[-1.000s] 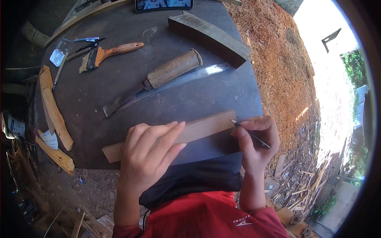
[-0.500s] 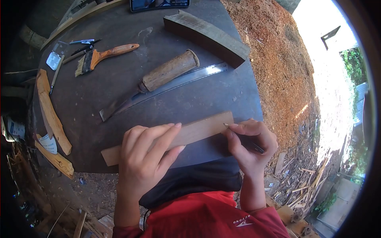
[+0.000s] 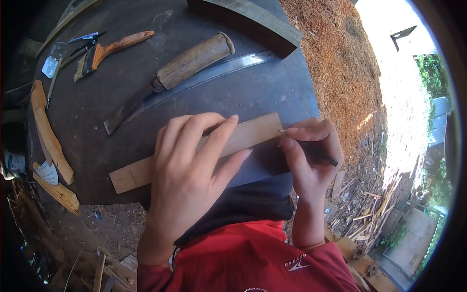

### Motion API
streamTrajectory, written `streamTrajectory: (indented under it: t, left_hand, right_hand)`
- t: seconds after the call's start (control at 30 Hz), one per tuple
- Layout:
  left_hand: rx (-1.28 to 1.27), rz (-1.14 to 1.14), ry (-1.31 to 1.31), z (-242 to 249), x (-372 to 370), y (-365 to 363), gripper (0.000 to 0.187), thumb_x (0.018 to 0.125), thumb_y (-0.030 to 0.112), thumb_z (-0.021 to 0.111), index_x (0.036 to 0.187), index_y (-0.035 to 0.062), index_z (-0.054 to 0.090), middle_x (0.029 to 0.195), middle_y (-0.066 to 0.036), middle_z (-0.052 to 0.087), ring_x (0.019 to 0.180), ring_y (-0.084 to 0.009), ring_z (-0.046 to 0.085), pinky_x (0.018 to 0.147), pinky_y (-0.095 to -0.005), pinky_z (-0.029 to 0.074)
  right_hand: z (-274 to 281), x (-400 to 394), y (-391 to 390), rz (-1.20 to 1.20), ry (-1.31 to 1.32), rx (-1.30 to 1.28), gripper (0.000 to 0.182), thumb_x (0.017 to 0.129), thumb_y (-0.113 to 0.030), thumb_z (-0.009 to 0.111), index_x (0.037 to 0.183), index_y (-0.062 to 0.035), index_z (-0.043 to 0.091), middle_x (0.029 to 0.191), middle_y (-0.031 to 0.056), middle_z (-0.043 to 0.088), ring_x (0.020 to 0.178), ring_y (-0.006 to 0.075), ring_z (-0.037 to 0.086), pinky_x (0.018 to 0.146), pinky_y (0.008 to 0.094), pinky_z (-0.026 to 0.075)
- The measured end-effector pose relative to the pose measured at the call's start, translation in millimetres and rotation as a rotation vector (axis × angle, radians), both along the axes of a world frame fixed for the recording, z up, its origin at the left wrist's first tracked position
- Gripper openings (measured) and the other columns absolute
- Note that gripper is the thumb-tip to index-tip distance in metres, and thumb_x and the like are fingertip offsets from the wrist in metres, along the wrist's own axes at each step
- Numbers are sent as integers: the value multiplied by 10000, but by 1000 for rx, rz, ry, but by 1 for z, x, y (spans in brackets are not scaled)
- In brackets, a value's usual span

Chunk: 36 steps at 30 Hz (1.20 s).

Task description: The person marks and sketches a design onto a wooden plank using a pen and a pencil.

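A flat wooden strip [image 3: 243, 138] lies slantwise near the front edge of the table. My left hand [image 3: 187, 160] is laid over its middle, fingers across the far side and thumb along the near side, holding it. A thin dark line crosses the strip close to its left end. Pinched between thumb and forefinger of my right hand [image 3: 314, 151] is a dark pencil [image 3: 318, 154], its tip right at the strip's right end. Beyond the strip rest a wooden-handled chisel [image 3: 194, 61] and a metal ruler [image 3: 209, 75], the chisel partly over the ruler.
A thick curved wood block [image 3: 248, 22] sits at the far right of the table [image 3: 82, 141]. Far left are a paintbrush [image 3: 116, 49], pens and a small clear case [image 3: 51, 65]. Rough wood pieces [image 3: 51, 134] line the left edge. Sawdust [image 3: 340, 73] covers the ground at right.
The view has shifted, so the table's things appear higher and further left. More of the strip's broad face shows, with the line near its left end now visible. The pencil stays at the right end.
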<state>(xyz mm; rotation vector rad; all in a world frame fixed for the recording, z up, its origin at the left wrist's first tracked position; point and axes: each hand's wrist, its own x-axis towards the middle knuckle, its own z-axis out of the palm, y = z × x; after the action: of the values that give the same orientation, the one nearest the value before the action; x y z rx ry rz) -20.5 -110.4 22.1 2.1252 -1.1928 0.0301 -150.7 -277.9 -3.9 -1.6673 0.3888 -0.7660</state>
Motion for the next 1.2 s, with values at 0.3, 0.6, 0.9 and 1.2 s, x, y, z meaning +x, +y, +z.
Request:
streamTrajectory:
  t: [0.3,0.6,0.9,1.2]
  left_hand:
    - [-62,-26,-3,-8,0,-4,450,710,105,910,1137,73,773,1021,-47,682,875,-245,632,769,-396,499]
    - [-73,-25,-25,-10,-1,-4,469,686,66,912,1135,86,779,979,-41,672,836,-233,602,718,-368,488]
    - [-73,-30,-33,-12,-1,-3,470,690,74,908,1140,82,772,972,-40,666,836,-234,595,731,-378,481]
    - [-81,-36,-33,-13,0,-3,459,698,81,906,1136,78,768,969,-41,659,832,-233,589,729,-377,473]
  right_hand:
    - [9,7,0,59,122,-221,170,760,112,769,861,28,661,828,117,721,732,182,709,664,282,542]
    - [12,11,0,112,186,-310,161,783,105,782,855,29,660,822,118,714,747,198,723,673,295,556]
    - [10,11,2,93,182,-297,154,784,97,778,853,34,654,823,124,720,745,198,724,682,292,559]
    - [8,11,0,65,173,-276,134,789,97,755,849,43,648,819,119,719,748,178,717,684,281,548]
